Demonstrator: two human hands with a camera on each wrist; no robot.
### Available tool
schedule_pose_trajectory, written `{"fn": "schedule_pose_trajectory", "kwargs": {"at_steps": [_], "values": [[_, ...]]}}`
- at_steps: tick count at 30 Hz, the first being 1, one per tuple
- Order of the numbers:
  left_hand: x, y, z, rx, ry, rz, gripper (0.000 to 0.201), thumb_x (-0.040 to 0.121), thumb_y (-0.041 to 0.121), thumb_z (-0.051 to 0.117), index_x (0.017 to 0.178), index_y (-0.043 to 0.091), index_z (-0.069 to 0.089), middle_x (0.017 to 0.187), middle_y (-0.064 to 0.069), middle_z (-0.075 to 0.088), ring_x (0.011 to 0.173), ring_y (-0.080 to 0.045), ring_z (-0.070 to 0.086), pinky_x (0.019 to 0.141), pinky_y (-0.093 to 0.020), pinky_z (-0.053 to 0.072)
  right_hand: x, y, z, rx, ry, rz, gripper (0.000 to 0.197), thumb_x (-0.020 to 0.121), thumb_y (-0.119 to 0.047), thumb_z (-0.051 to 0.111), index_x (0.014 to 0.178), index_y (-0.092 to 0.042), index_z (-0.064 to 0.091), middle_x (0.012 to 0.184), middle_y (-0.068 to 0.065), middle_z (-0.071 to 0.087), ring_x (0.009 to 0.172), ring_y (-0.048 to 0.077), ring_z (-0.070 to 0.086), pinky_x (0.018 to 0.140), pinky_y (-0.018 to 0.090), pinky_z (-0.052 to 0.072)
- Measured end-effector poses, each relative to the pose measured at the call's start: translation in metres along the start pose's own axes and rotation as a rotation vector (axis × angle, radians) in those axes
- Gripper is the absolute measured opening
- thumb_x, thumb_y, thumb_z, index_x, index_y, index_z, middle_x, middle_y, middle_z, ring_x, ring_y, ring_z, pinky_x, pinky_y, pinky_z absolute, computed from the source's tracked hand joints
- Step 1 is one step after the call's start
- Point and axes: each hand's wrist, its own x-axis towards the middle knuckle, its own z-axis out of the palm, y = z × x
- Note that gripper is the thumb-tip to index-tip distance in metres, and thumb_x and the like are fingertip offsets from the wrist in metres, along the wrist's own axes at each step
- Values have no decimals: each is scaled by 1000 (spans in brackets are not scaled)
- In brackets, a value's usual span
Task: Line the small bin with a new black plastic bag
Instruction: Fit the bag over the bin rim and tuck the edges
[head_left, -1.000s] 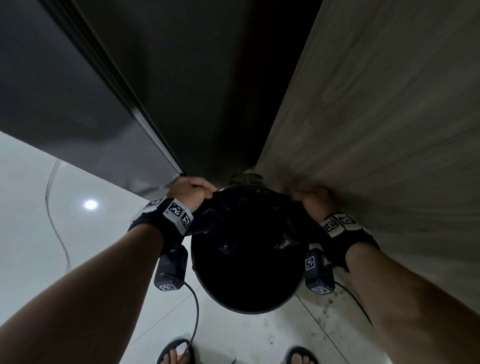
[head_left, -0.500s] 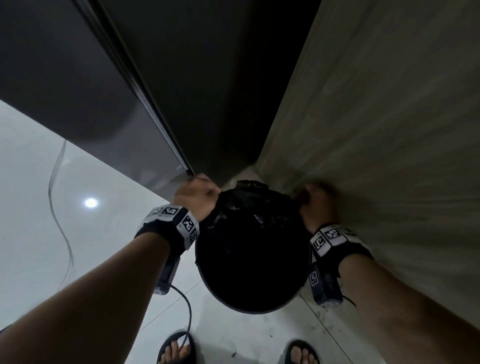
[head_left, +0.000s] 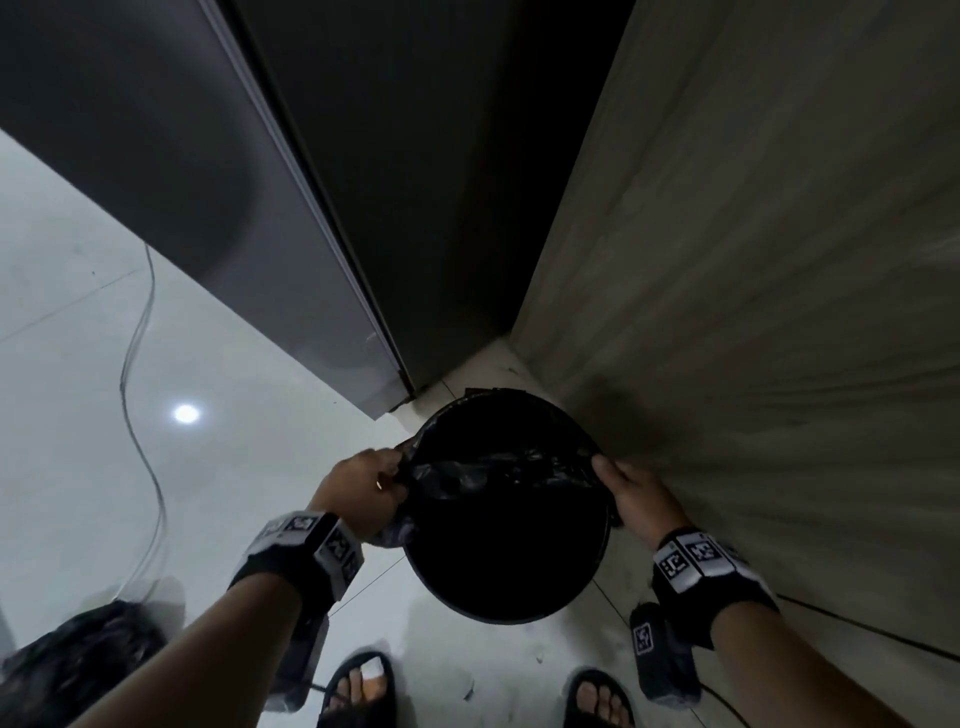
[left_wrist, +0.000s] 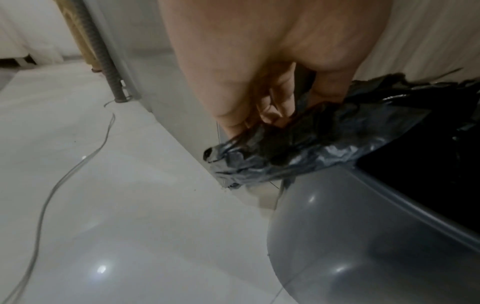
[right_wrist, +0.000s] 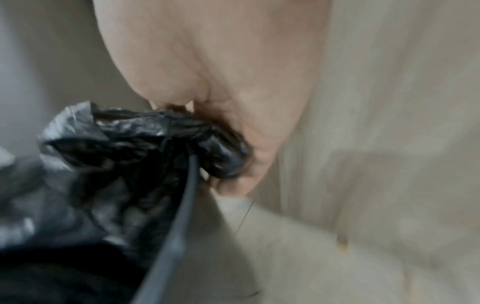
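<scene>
Left hand (left_wrist: 262, 86) pinching bag (left_wrist: 298, 148), grey bin (left_wrist: 363, 236) wall

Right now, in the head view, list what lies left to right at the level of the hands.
Thin grey cable on the white floor → left hand → crumpled black plastic bag across the round grey bin → right hand → wood-grain panel.

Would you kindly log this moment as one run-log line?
step: fitting black bag over small bin rim | left hand: gripping bag edge | right hand: gripping bag edge | far rim covered, near rim bare
</scene>
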Motion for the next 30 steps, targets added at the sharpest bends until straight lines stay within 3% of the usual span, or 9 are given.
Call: {"fn": "schedule_pose_trajectory", "kwargs": {"at_steps": [3, 7, 10, 12, 14, 16, 20, 24, 30], "values": [[1, -2, 4, -69, 22, -4, 46, 61, 32, 44, 96, 12, 66, 98, -9, 66, 97, -31, 61, 82, -31, 46, 1, -2, 8, -1, 15, 10, 57, 94, -53, 35, 128, -14, 58, 135, 12, 57, 126, 31, 51, 108, 44, 38], [15, 3, -5, -44, 66, -18, 17, 63, 34, 51, 74, 25, 59, 88, -5, 63, 93, -31, 62, 73, -26, 39, 11, -15, 2, 138, 49, 12, 55, 92, -51, 45, 124, -9, 60, 134, 14, 58, 126, 33, 52, 108, 42, 38], [17, 9, -11, -8, 265, 40, 32, 71, 26, 58, 101, 19, 69, 103, -11, 58, 101, -36, 58, 84, -35, 47, 7, -22, -4, -123, 288, -58, 52, 93, -43, 49, 127, -5, 55, 134, 21, 54, 125, 37, 49, 103, 38, 37], [15, 21, -16, 86, 423, 185, 51, 71, 37, 50, 117, 19, 64, 116, -10, 56, 109, -35, 52, 95, -43, 45, -1, -32, -4, -261, 468, -278, 59, 89, -47, 54, 134, -9, 49, 141, 21, 45, 131, 37, 39, 108, 42, 31], [13, 40, -19, 287, 318, 349, 69, 72, 54, 39, 132, 23, 53, 131, -7, 55, 120, -32, 46, 105, -44, 36, 0, -41, -4, -438, 392, -517, 68, 83, -51, 62, 137, -13, 47, 141, 18, 43, 133, 36, 35, 110, 42, 28], [12, 52, -15, 507, 121, 437, 74, 74, 59, 35, 138, 24, 44, 133, -3, 56, 126, -27, 46, 109, -42, 28, 5, -47, -5, -713, 171, -571, 64, 82, -44, 65, 137, -17, 47, 135, 11, 50, 126, 34, 40, 106, 40, 32], [-2, 41, -8, 427, 82, 487, 45, 80, 36, 33, 106, 17, 65, 102, -6, 66, 101, -29, 62, 91, -36, 45, -5, -35, -12, -835, 228, -647, 17, 84, -20, 58, 92, -14, 72, 92, 11, 68, 91, 36, 60, 83, 39, 43], [-33, 7, 9, 488, 206, 650, 18, 74, 22, 46, 76, 16, 63, 73, 0, 61, 60, -23, 63, 50, -26, 47, -30, 6, -11, -825, 247, -789, 22, 85, -29, 48, 79, -17, 65, 79, 2, 62, 81, 25, 54, 75, 34, 35], [-57, -25, 35, 570, 172, 722, 17, 79, 25, 50, 74, 24, 66, 71, 6, 63, 64, -21, 62, 68, -25, 42, -54, 52, 6, -898, 136, -898, 18, 79, -26, 48, 73, -21, 64, 69, -6, 63, 70, 20, 59, 71, 29, 32]]}}
